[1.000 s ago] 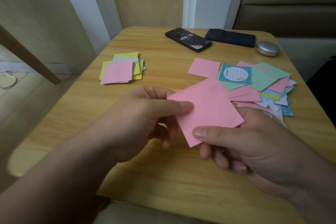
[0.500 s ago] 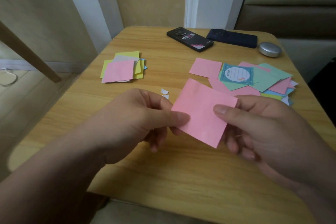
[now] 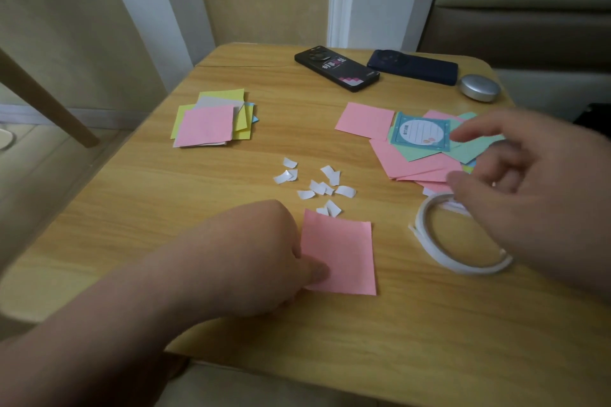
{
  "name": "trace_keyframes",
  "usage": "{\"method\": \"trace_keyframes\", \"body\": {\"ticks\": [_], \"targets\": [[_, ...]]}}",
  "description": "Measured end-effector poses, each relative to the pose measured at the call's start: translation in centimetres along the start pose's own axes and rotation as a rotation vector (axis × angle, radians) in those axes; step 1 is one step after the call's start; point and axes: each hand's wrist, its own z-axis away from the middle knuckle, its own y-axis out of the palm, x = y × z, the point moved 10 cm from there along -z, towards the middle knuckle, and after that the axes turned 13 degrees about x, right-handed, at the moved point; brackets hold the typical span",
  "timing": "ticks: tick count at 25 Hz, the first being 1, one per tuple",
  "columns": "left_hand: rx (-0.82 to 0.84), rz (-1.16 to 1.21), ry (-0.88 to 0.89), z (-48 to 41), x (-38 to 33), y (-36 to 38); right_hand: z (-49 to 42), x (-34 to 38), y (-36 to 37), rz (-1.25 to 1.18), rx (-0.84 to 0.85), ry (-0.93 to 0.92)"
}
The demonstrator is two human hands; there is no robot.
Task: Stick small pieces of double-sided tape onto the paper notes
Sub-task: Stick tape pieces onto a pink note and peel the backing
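Note:
A pink paper note (image 3: 344, 258) lies flat on the wooden table (image 3: 330, 340) near its front edge. My left hand (image 3: 251, 254) holds the note at its lower left edge, thumb on top. My right hand (image 3: 535, 195) hovers blurred above a thin white ring of double-sided tape (image 3: 469, 269), fingers spread and holding nothing. Several small white backing scraps (image 3: 317, 188) lie just beyond the note.
A neat stack of pink and yellow notes (image 3: 208, 125) sits at the left. A loose pile of pink, green and blue notes (image 3: 420, 162) lies at the right. Two phones (image 3: 337, 68) (image 3: 413, 67) and a silver round case (image 3: 479, 87) are at the far edge.
The pink note, held up by both hands before, now lies on the table under my left thumb. My right hand has let go and moved right, over the tape ring.

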Motion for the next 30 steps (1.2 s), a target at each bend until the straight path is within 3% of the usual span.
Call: {"method": "trace_keyframes", "body": {"ticks": [2,6,12,15,17,20,25,30], "targets": [[-0.018,-0.046,-0.011,0.1,-0.5,0.3,-0.1,-0.4,0.6,0.118,0.098,0.014],[-0.047,-0.123,0.022,0.9,-2.5,1.1,1.0,-1.1,5.5,0.329,0.519,0.094],[-0.18,-0.06,0.157,1.2,-3.8,0.8,0.4,-1.4,6.2,0.325,0.464,0.048],[-0.302,0.222,0.309,2.0,-3.4,-0.8,0.3,-1.4,5.3,0.146,0.409,0.032],[-0.368,0.564,0.492,2.6,-2.9,-2.0,0.3,-0.5,3.7,-0.095,0.326,-0.007],[-0.251,1.015,0.732,3.0,-3.4,-1.9,1.2,1.9,2.8,-0.533,0.314,-0.084],[-0.27,1.112,0.888,4.1,-4.7,-1.1,2.8,5.0,4.8,-0.924,0.371,-0.177],[-0.283,1.235,0.956,4.0,-4.4,-1.0,3.9,5.9,5.2,-0.938,0.227,-0.229]]}}
